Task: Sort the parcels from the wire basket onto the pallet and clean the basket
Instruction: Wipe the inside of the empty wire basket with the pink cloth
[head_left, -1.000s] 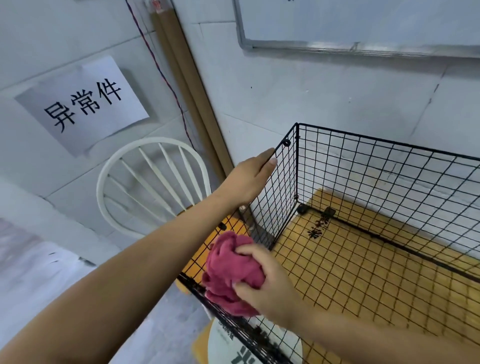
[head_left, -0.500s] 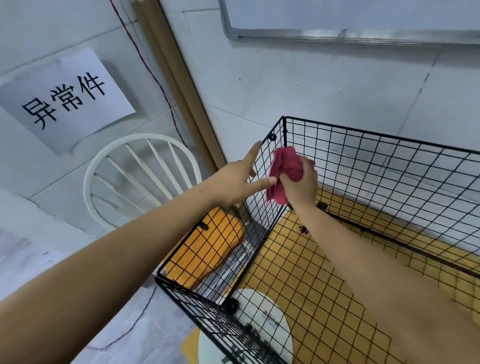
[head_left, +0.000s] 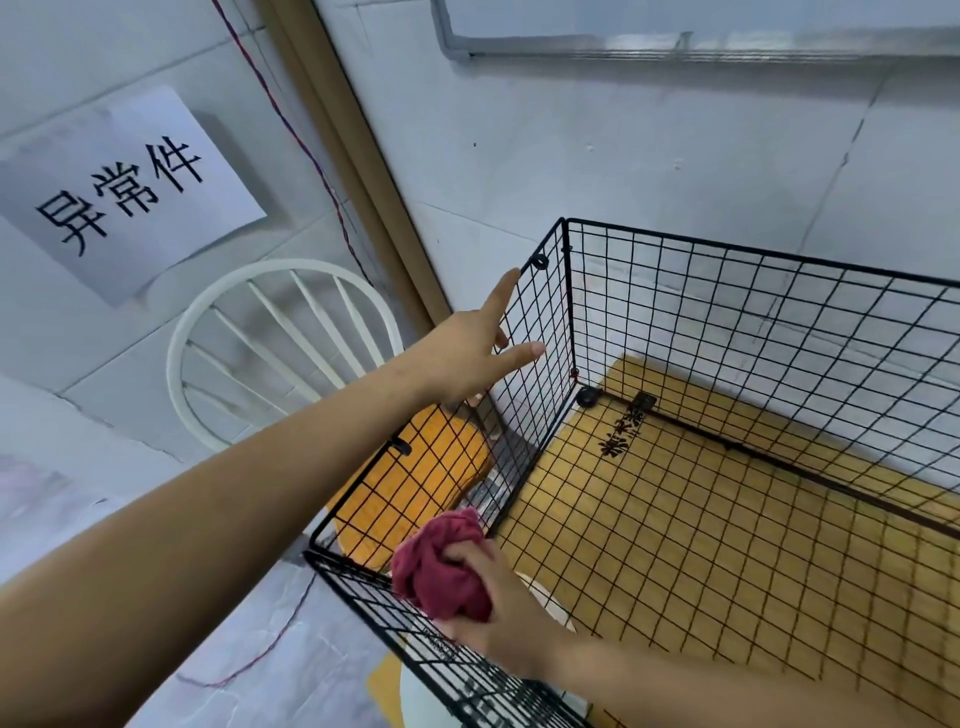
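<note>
A black wire basket (head_left: 753, 332) stands against the wall, with nothing inside it; a yellow mat shows through its mesh floor. My left hand (head_left: 475, 345) lies flat against the outside of the basket's left panel, fingers spread and straight. My right hand (head_left: 493, 608) grips a crumpled dark-red cloth (head_left: 439, 564) at the near left corner of the basket, against the inside of the left panel. No parcels or pallet are in view.
A white spindle-back chair (head_left: 280, 332) with an orange seat (head_left: 410, 483) stands left of the basket. A paper sign (head_left: 124, 197) hangs on the wall. A brown cardboard tube (head_left: 353, 156) leans in the corner. A red wire runs down the wall to the floor.
My right hand has brought the cloth from the far upper corner of the left panel down to its near corner. My left hand stays on the panel, its fingers spread wider.
</note>
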